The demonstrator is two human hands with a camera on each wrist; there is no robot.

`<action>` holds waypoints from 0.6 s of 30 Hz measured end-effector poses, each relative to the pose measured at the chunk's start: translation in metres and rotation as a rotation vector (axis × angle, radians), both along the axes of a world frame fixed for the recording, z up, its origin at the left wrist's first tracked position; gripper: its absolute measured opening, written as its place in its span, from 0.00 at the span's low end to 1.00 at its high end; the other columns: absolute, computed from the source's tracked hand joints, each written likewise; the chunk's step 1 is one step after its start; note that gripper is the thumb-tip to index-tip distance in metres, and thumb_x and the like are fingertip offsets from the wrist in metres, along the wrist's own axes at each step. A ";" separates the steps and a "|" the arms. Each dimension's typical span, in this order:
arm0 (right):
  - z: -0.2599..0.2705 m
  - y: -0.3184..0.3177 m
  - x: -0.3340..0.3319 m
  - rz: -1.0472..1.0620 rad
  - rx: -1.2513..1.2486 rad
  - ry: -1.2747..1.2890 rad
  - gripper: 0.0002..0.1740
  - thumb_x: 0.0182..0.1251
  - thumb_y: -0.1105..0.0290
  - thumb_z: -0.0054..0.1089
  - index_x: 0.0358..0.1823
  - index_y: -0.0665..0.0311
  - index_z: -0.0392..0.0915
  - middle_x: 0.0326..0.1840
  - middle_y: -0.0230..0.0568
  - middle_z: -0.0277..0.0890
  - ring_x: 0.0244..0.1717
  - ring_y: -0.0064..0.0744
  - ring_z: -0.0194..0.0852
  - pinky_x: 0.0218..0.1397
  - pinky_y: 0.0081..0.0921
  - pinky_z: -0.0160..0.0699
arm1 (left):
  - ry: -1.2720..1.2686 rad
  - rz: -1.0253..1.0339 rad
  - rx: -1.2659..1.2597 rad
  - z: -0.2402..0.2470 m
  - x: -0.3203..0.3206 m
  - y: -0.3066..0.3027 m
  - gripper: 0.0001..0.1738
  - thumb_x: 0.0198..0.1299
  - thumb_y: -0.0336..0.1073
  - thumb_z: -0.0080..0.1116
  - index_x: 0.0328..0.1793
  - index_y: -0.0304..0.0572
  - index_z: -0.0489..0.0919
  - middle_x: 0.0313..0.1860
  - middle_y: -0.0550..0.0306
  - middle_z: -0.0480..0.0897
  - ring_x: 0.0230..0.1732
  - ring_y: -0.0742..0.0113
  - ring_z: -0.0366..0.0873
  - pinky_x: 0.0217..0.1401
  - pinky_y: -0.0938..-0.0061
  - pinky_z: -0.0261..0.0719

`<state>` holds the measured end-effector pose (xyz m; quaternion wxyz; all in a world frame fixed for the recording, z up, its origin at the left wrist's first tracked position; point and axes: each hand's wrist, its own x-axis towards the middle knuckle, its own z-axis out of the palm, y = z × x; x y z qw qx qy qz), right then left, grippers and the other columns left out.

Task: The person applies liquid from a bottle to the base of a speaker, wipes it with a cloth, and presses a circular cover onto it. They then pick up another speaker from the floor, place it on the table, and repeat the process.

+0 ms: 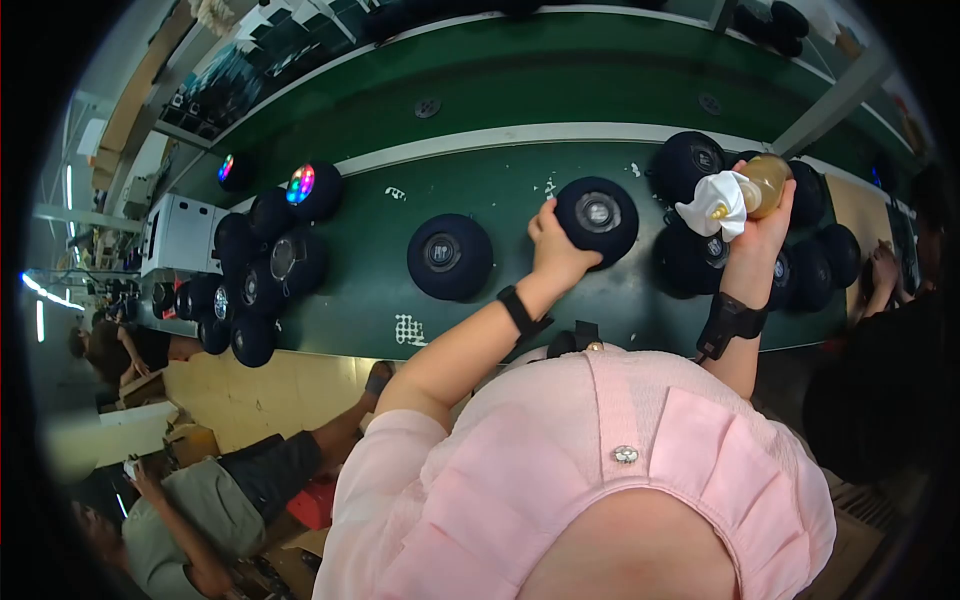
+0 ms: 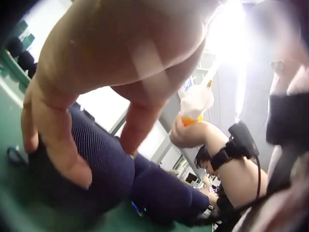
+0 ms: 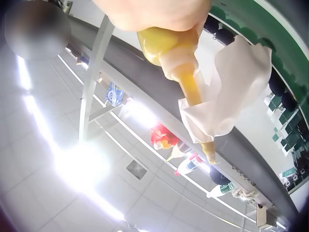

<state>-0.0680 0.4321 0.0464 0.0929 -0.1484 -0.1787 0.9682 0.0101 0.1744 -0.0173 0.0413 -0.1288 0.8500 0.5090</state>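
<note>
My left hand (image 1: 562, 252) grips a round dark blue fabric-covered speaker (image 1: 612, 240) by its near left side, thumb and fingers spread around it. A grey disc with a printed mark faces up on its top. In the left wrist view the fingers curve over the ribbed fabric of the speaker (image 2: 104, 159). My right hand (image 1: 766, 238) holds a squeeze bottle (image 1: 768, 182) of amber liquid above the bench. A crumpled white tissue (image 1: 708, 200) is wrapped about its nozzle. The right wrist view shows the yellowish nozzle tip (image 3: 208, 152) poking out through the tissue.
Another such speaker (image 1: 450, 257) stands alone left of my left hand on the green bench (image 1: 370, 270). Several more cluster at the left, one with a lit coloured face (image 1: 301, 184), and at the right under the bottle. A white machine (image 1: 178, 235) stands beyond the left cluster.
</note>
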 end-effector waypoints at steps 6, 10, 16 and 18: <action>0.003 -0.008 0.008 0.008 0.008 -0.034 0.26 0.68 0.48 0.40 0.51 0.66 0.65 0.45 0.51 0.68 0.45 0.51 0.69 0.49 0.45 0.74 | 0.050 -0.153 0.408 -0.016 -0.020 0.037 0.49 0.38 0.27 0.68 0.68 0.42 0.53 0.63 0.39 0.59 0.61 0.50 0.63 0.62 0.68 0.67; 0.005 -0.017 0.003 0.020 0.024 -0.055 0.27 0.68 0.47 0.41 0.52 0.65 0.66 0.46 0.52 0.68 0.46 0.51 0.68 0.50 0.46 0.73 | 0.118 -0.376 0.372 0.014 0.000 -0.002 0.24 0.47 0.27 0.62 0.54 0.38 0.73 0.47 0.49 0.77 0.47 0.62 0.77 0.51 0.73 0.75; -0.008 -0.049 -0.006 0.246 -0.102 -0.017 0.28 0.65 0.49 0.48 0.54 0.66 0.65 0.48 0.52 0.69 0.47 0.51 0.69 0.51 0.46 0.74 | 0.692 0.205 -0.446 0.053 0.062 -0.132 0.13 0.44 0.27 0.62 0.39 0.40 0.78 0.38 0.53 0.80 0.43 0.58 0.76 0.46 0.71 0.74; -0.014 -0.064 -0.011 0.342 -0.155 -0.053 0.27 0.65 0.49 0.48 0.52 0.66 0.68 0.47 0.51 0.70 0.47 0.51 0.69 0.51 0.46 0.73 | 0.540 0.361 -0.407 0.036 0.092 -0.166 0.09 0.48 0.26 0.61 0.38 0.37 0.77 0.34 0.57 0.80 0.33 0.69 0.75 0.38 0.77 0.74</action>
